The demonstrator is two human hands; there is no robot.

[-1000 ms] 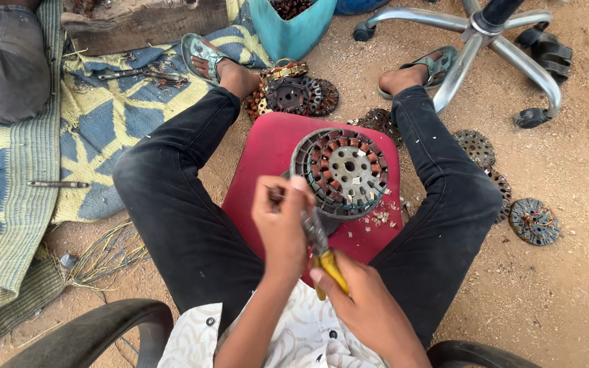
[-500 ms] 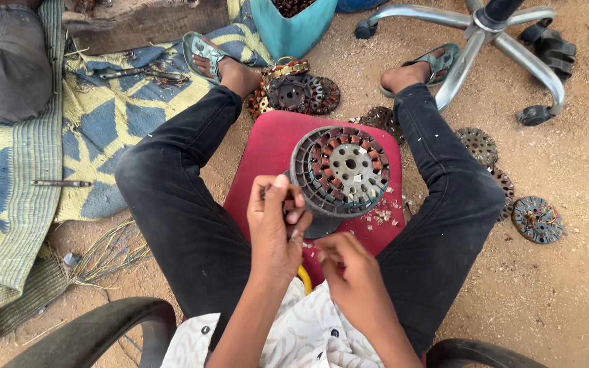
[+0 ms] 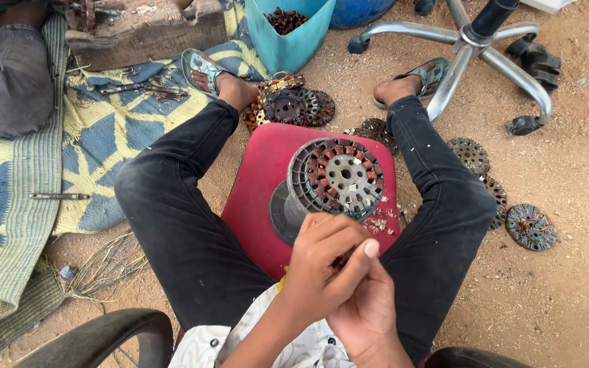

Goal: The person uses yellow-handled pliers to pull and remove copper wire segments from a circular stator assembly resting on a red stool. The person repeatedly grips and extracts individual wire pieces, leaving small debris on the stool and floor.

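Both hands sit close under my view, pressed together over my lap. My left hand [image 3: 325, 262] is curled over the right hand [image 3: 366, 313], its fingers folded in and the thumb [image 3: 361, 260] laid across; something small and dark seems pinched between them, but I cannot tell what it is, nor how far the right hand is closed.

Just beyond the knuckles, a round motor stator [image 3: 335, 178] with copper windings in its slots stands on a red stool seat [image 3: 260, 184] between my knees. Pale chips [image 3: 378, 223] lie scattered on the seat beside its near right edge.

Further out, more stators [image 3: 293, 105] lie stacked on the sand between my sandalled feet, and others [image 3: 530, 225] lie flat to the right of my right leg. Loose wire strands [image 3: 107, 262] lie on the ground left of my left thigh, at the edge of a blue and yellow woven mat [image 3: 97, 136].

Farthest off stand a turquoise container [image 3: 288, 44] filled with dark scrap pieces, a worn wooden block [image 3: 151, 31], and the metal star base of an office chair [image 3: 472, 51].
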